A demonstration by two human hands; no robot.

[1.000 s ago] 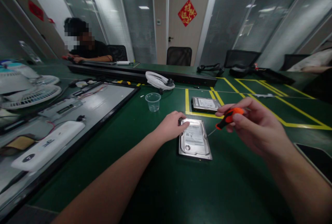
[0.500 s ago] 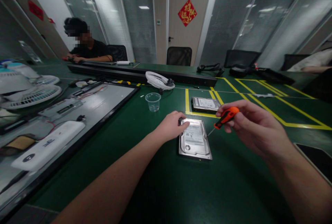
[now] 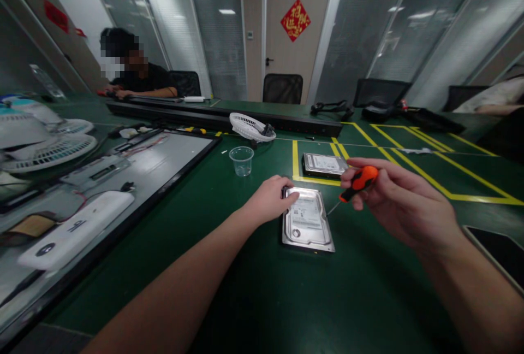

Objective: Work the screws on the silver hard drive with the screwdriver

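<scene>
A silver hard drive (image 3: 307, 223) lies flat on the green table (image 3: 262, 299), its label facing up. My left hand (image 3: 273, 199) grips its upper left edge, with the thumb on the top face. In my right hand (image 3: 385, 195) is an orange and black screwdriver (image 3: 362, 181), held between thumb and fingers. Its thin shaft slants down to the left, and the tip meets the drive's right edge. Just behind, a second hard drive (image 3: 324, 164) rests beside yellow tape. A clear plastic cup (image 3: 242, 161) stands to the left of it.
A large panel (image 3: 164, 160) bearing a white device (image 3: 77, 228) fills the left. White fan parts (image 3: 53, 152) sit beyond it. A fan grille (image 3: 251, 127) lies near a long black bar (image 3: 298, 123). A phone-like object (image 3: 497, 253) is at right. A person (image 3: 141, 78) sits across.
My right hand has shifted very slightly and the screwdriver handle has turned a little in its fingers. My left hand and the hard drive have stayed in place.
</scene>
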